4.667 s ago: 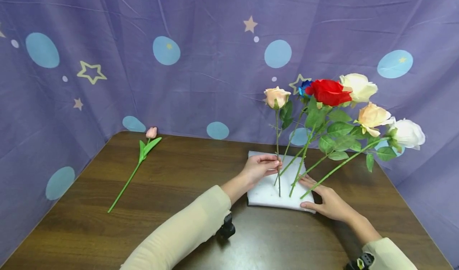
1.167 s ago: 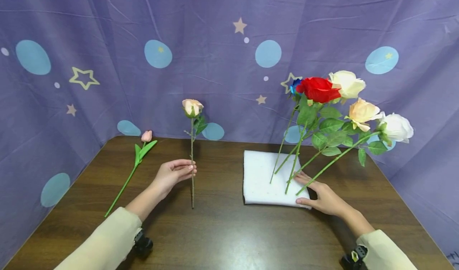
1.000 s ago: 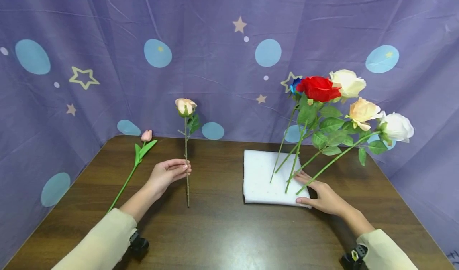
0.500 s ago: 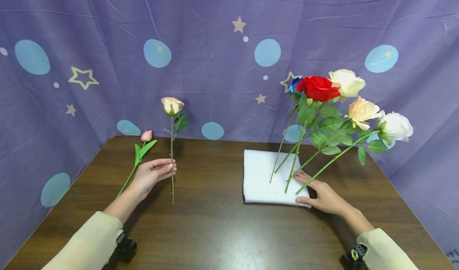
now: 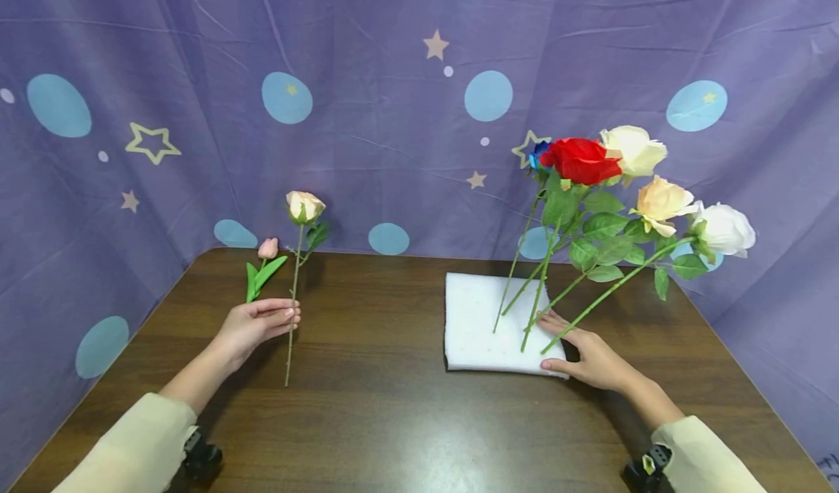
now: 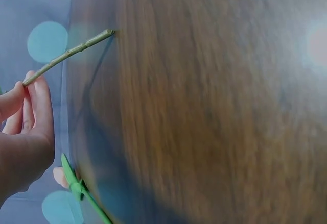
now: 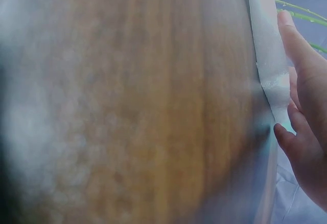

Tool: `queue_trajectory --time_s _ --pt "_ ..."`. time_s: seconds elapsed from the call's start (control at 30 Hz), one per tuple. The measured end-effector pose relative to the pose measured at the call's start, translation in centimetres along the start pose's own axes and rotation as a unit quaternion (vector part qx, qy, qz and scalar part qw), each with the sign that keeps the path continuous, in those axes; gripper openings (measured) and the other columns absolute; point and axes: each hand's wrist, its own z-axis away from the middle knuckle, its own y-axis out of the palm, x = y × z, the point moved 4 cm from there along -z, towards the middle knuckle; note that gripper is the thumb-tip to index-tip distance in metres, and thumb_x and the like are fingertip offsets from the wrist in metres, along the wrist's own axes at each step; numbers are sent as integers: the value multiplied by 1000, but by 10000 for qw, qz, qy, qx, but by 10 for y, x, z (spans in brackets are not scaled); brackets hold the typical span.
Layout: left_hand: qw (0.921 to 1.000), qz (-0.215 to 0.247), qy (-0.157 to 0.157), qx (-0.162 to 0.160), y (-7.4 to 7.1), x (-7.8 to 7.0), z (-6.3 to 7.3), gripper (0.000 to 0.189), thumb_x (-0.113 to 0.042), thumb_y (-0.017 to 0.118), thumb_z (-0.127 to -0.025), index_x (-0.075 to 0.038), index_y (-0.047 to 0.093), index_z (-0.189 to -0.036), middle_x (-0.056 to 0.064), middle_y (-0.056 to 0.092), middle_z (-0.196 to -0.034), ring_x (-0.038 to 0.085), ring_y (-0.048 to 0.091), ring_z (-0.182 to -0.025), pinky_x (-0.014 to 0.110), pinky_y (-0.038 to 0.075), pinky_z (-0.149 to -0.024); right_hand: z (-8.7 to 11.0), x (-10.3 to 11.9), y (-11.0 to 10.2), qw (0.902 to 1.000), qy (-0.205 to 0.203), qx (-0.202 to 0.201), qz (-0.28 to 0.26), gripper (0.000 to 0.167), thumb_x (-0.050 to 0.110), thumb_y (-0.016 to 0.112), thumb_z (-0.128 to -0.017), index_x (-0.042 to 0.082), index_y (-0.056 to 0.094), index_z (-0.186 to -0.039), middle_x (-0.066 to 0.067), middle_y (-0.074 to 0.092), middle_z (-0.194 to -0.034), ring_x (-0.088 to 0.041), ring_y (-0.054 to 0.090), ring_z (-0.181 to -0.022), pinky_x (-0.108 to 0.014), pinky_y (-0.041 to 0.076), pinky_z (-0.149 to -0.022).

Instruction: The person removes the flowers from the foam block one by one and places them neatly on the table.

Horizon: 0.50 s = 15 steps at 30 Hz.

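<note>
The head view is brightly lit, glare (image 5: 452, 458) splashed across the table (image 5: 380, 333) between and nearer than left hand (image 5: 247, 330) and right hand (image 5: 593, 360)! Beside the left hand, a soft shadow (image 6: 110, 155) is cast. From the right wrist, the table is badly blurred, milky haze (image 7: 36, 132) spread away from that hand.

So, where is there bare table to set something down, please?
The table is bare between the left hand and the white block, and in front of that block. The block's right side is crowded by the right hand and leaning roses.
</note>
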Motion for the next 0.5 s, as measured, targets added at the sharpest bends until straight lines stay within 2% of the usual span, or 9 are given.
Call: queue_trajectory --time_s 0.2,0.4,0.5 --pt "9992 -342 -199 82 -12 6 -3 17 -1 61 -91 -4 68 -107 -9 74 -93 6 71 -87 20 59 -81 2 1 1 10000 -41 -76 -41 66 34 76 -80 8 53 -137 -15 52 -143 -28 41 -139 4 13 -107" --pt "9956 -769 -505 163 -26 12 -3 34 -3 61 -92 12 57 -122 -9 73 -96 5 70 -88 21 59 -82 1 1 1 9998 -137 -115 -47 66 33 77 -80 9 54 -136 -16 53 -141 -34 44 -136 4 15 -108" --pt "9930 -937 -707 135 -34 13 -3 39 -5 61 -92 13 54 -125 -10 72 -96 3 70 -87 20 59 -81 0 1 0 9999 -120 -122 -17 66 33 77 -80 10 54 -137 -15 53 -142 -35 44 -136 3 16 -108"
